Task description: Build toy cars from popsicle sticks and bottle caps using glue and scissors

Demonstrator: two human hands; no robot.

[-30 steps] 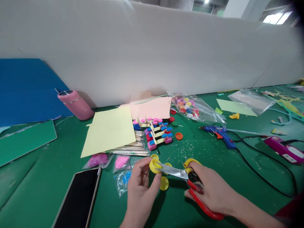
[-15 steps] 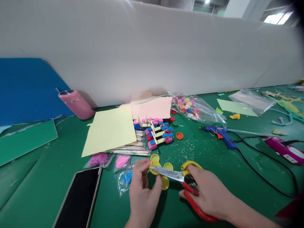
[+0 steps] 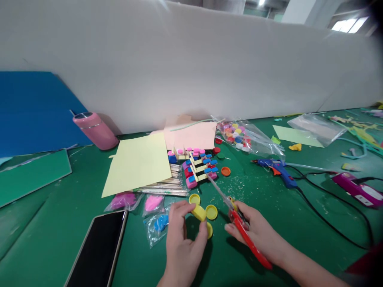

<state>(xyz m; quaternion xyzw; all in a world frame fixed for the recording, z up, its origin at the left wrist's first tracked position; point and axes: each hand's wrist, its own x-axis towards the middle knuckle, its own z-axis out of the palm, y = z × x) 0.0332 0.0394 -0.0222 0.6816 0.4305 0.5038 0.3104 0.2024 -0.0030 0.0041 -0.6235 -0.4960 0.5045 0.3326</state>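
Three yellow caps [image 3: 211, 212] lie by the left hand [image 3: 184, 239], pinching a fourth cap [image 3: 199, 213]; the right hand [image 3: 259, 235] grips scissors [image 3: 251, 247]. One bag [image 3: 266, 146] holds coloured caps [image 3: 237, 139]; a smaller bag [image 3: 152, 239], something blue [image 3: 161, 223].

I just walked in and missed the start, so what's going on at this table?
Someone is working bare-handed. The left hand pinches a yellow cap, while the right hand holds scissors, the blades clear of the cap and pointing forward. More yellow caps lie on the green table near the left hand.
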